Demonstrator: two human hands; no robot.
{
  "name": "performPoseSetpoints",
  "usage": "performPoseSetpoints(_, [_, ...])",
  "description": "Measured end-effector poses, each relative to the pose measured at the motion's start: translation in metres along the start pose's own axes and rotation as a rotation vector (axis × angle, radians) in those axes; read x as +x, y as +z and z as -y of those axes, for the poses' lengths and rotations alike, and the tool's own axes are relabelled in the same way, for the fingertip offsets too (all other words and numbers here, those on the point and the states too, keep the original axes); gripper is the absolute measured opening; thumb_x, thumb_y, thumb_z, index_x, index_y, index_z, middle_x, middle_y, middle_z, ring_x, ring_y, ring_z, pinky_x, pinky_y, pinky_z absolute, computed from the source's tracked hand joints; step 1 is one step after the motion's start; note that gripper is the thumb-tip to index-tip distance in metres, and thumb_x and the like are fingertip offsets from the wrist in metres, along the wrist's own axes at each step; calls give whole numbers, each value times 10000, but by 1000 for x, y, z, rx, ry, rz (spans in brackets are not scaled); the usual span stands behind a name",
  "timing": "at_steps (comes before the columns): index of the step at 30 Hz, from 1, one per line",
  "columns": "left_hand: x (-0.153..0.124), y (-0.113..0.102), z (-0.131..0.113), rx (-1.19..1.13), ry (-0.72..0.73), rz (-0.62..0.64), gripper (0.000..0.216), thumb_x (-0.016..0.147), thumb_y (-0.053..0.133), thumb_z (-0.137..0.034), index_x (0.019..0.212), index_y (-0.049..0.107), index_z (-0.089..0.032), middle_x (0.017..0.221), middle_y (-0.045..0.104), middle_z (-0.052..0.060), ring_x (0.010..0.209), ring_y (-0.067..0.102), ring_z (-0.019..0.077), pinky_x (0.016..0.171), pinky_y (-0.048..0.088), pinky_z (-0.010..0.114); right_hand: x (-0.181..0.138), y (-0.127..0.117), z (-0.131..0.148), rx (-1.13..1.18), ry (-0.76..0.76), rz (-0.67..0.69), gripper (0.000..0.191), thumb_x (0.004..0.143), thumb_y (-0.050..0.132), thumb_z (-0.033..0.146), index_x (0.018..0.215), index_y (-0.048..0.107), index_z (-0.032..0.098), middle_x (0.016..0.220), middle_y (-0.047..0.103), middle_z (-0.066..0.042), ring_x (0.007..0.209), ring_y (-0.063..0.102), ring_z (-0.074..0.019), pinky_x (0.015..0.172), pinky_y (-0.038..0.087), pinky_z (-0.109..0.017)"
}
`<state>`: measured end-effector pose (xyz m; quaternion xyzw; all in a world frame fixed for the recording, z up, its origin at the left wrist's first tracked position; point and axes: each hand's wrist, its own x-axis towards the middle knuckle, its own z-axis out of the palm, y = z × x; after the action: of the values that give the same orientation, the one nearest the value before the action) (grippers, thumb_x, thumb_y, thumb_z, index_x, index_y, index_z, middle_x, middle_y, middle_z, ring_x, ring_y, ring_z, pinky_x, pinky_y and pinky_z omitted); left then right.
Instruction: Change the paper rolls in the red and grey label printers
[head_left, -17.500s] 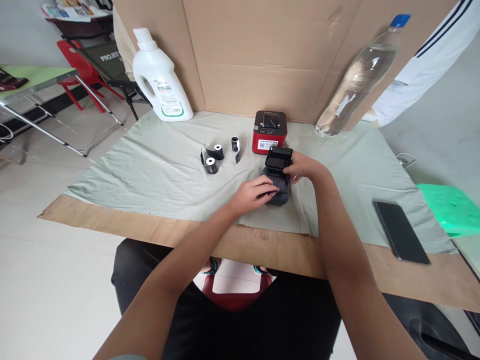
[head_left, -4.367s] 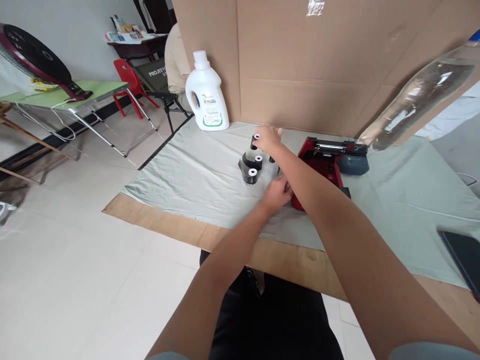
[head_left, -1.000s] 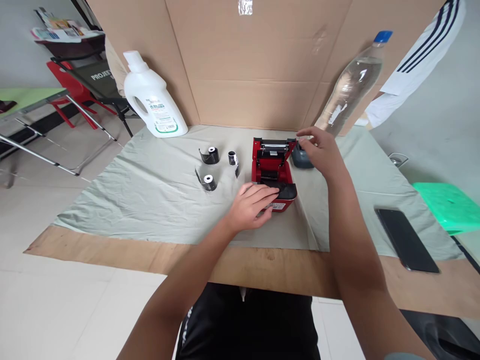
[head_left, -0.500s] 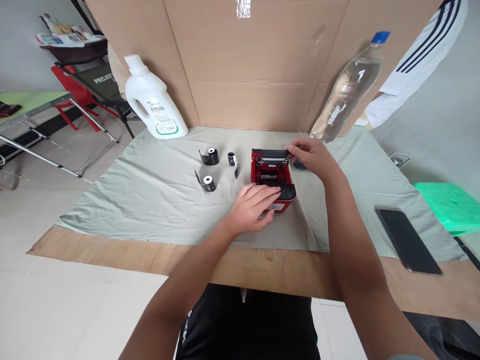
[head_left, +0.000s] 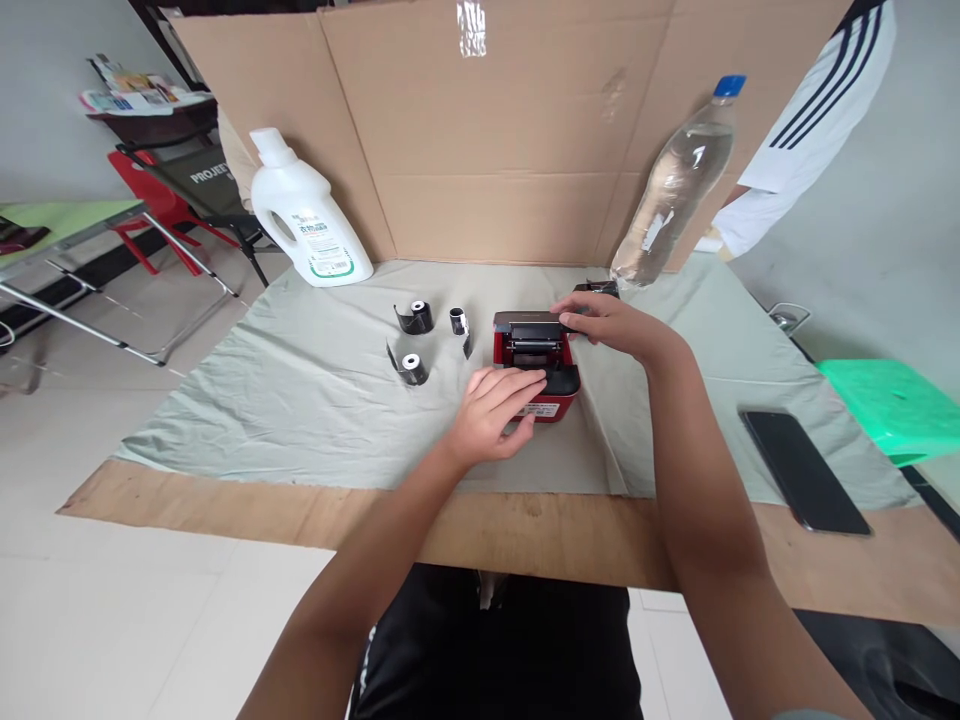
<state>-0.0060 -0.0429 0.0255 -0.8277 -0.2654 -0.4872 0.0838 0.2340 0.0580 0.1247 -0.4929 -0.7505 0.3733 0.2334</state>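
A small red and black printer, seemingly for labels or receipts, stands on the cloth with its black lid partly raised. My left hand holds its front end, fingers stretched over the black front part and thumb low at the front face. At the lid's right edge, my right hand pinches the corner between thumb and fingers. Left of the printer lie three small black rolls: one at the back, one nearer me, and a thinner one with its loose end trailing.
A white detergent jug leans at the back left, and a water bottle at the back right, against a cardboard screen. Behind my right hand is a dark object. A phone lies at the right. Another person's sleeve shows beyond.
The printer's lid has tipped down towards me with my right hand at its corner, covering more of the inside. My left hand stays on the front. The whole view has shifted slightly.
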Motion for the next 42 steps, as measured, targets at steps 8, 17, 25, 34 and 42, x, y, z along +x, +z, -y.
performPoseSetpoints(8, [-3, 2, 3, -34, -50, 56, 526, 961, 561, -276, 1486, 540, -241, 1375, 710, 131, 1215, 676, 286, 1055, 484, 473, -2, 0, -7, -131, 156, 223, 864, 819, 788, 549, 1602, 448, 415, 1627, 499, -65, 1251, 644, -348, 821, 641, -388])
performPoseSetpoints(17, [-6, 6, 14, 19, -275, -29, 366, 1047, 475, -328, 1315, 717, -264, 1469, 652, 113, 1330, 595, 280, 1119, 453, 495, -1, 1, -11, 10, 210, 273, 1121, 809, 843, 488, 1715, 199, 338, 1664, 477, -144, 1193, 722, -331, 789, 653, -369])
performPoseSetpoints(25, [-8, 7, 18, -6, -350, 40, 388, 1075, 476, -384, 1345, 711, -235, 1368, 735, 102, 1336, 576, 273, 1159, 428, 517, 1, -1, -14, 55, 242, 276, 1156, 816, 848, 498, 1732, 170, 301, 1528, 626, -148, 1155, 742, -317, 802, 653, -375])
performPoseSetpoints(34, [-10, 10, 21, -21, -418, 83, 410, 1073, 475, -462, 1335, 718, -262, 1531, 606, 107, 1472, 413, 306, 1234, 353, 589, -2, 0, -6, 9, 265, 212, 1034, 876, 776, 552, 1721, 229, 318, 1520, 641, -120, 1141, 740, -312, 789, 649, -361])
performPoseSetpoints(42, [-7, 5, 22, 5, -406, 118, 441, 1082, 430, -506, 1349, 714, -298, 1598, 534, 92, 1508, 352, 314, 1244, 311, 590, 10, 12, -14, -24, 226, 127, 831, 965, 628, 606, 1685, 359, 291, 1551, 617, -83, 1059, 747, -268, 688, 624, -292])
